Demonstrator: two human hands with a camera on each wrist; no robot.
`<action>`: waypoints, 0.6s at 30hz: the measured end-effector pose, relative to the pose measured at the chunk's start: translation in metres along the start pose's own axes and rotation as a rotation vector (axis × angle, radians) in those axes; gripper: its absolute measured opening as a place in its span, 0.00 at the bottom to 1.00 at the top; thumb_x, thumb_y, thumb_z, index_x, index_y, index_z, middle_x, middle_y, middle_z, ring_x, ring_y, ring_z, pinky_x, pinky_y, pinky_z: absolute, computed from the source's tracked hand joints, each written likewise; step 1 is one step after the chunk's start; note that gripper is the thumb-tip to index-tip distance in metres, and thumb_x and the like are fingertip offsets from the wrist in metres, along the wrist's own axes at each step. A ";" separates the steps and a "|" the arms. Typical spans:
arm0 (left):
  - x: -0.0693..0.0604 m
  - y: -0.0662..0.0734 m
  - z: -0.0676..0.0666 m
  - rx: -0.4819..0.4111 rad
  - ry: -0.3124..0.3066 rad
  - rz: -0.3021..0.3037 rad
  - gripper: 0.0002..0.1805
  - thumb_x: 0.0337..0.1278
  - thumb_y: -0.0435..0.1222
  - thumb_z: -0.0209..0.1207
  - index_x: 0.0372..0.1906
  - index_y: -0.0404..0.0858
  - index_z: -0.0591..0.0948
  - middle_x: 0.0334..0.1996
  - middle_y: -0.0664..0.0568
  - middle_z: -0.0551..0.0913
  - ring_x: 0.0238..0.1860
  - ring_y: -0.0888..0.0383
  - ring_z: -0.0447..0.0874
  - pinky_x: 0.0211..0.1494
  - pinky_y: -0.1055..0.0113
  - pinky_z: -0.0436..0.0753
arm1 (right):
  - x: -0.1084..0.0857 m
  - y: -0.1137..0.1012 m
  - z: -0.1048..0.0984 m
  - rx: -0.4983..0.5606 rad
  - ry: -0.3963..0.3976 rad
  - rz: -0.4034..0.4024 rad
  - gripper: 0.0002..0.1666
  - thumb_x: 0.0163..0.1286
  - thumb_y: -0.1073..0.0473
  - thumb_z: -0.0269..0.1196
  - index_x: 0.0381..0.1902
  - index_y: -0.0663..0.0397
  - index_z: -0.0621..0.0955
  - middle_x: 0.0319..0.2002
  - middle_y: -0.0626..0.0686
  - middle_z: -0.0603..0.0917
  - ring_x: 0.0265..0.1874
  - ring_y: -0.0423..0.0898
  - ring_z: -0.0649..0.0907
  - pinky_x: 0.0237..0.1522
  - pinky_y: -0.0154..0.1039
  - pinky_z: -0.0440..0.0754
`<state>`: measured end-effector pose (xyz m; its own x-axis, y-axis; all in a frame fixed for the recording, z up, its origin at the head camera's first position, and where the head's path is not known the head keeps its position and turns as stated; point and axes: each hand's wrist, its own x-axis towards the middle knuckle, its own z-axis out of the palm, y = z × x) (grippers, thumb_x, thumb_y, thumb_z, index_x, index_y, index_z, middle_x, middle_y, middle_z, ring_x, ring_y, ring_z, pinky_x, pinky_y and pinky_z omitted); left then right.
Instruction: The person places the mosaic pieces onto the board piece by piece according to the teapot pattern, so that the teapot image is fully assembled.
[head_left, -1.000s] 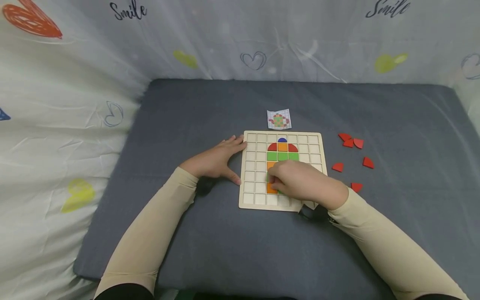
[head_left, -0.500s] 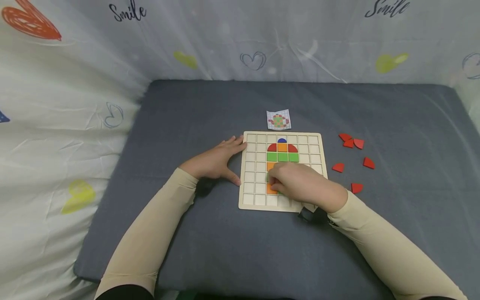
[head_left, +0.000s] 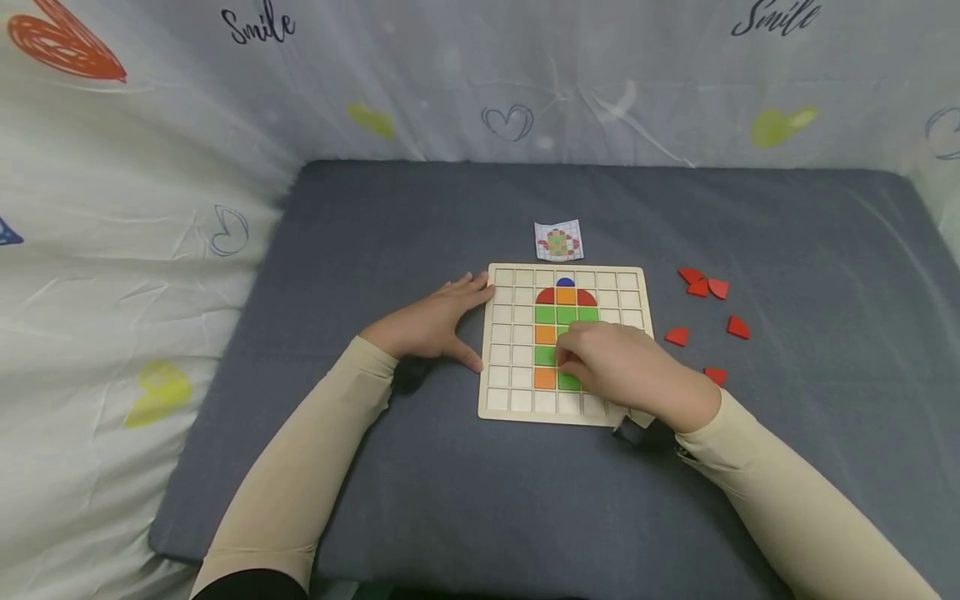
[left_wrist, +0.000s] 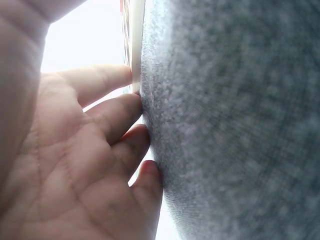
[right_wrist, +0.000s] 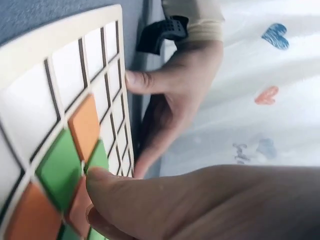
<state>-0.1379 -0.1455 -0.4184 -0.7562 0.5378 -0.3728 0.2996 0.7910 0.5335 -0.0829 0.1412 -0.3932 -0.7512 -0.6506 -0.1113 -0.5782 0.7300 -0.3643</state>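
My left hand [head_left: 438, 318] rests beside the wooden grid board [head_left: 498, 403], fingers spread and fingertips at its left edge. In the left wrist view the palm of that hand [left_wrist: 75, 160] faces the camera and holds nothing. My right hand [head_left: 622, 367] is over the coloured tiles, fingers curled, thumb and fingertips down at an orange tile [right_wrist: 80, 202] in the board. Whether they pinch it or only press it is hidden. Around it lie a green tile [right_wrist: 57, 170] and another orange tile [right_wrist: 85, 125]. A blue half-round piece [head_left: 566, 282] tops the pattern, above red quarter-round pieces [head_left: 546, 297].
A small picture card [head_left: 558, 241] with a coloured pattern lies behind the board. Several loose red quarter-round pieces [head_left: 738, 327] are scattered to the board's right on the grey cloth [head_left: 420, 500]. A white printed curtain [head_left: 450, 75] hangs behind and at the left.
My right hand has shifted a little to the right, uncovering an orange and a green tile in the pattern's left column. The left hand has stayed still.
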 end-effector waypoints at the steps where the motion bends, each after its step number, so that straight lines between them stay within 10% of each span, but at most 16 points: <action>1: 0.000 0.000 0.000 0.000 0.001 0.000 0.69 0.42 0.53 0.83 0.86 0.46 0.52 0.87 0.54 0.39 0.86 0.53 0.31 0.87 0.53 0.40 | -0.002 0.003 -0.001 0.003 0.004 0.015 0.04 0.70 0.61 0.71 0.36 0.44 0.88 0.33 0.41 0.82 0.30 0.39 0.78 0.34 0.40 0.81; 18: -0.002 -0.002 -0.001 -0.014 0.001 0.011 0.69 0.43 0.52 0.83 0.86 0.45 0.52 0.87 0.54 0.39 0.86 0.52 0.30 0.87 0.53 0.39 | -0.043 0.054 -0.024 0.011 0.043 0.211 0.09 0.68 0.62 0.71 0.45 0.55 0.88 0.36 0.48 0.85 0.33 0.44 0.80 0.34 0.42 0.80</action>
<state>-0.1372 -0.1480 -0.4180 -0.7535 0.5462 -0.3658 0.2997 0.7807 0.5483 -0.0893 0.2131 -0.3861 -0.8680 -0.4743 -0.1470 -0.4037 0.8465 -0.3472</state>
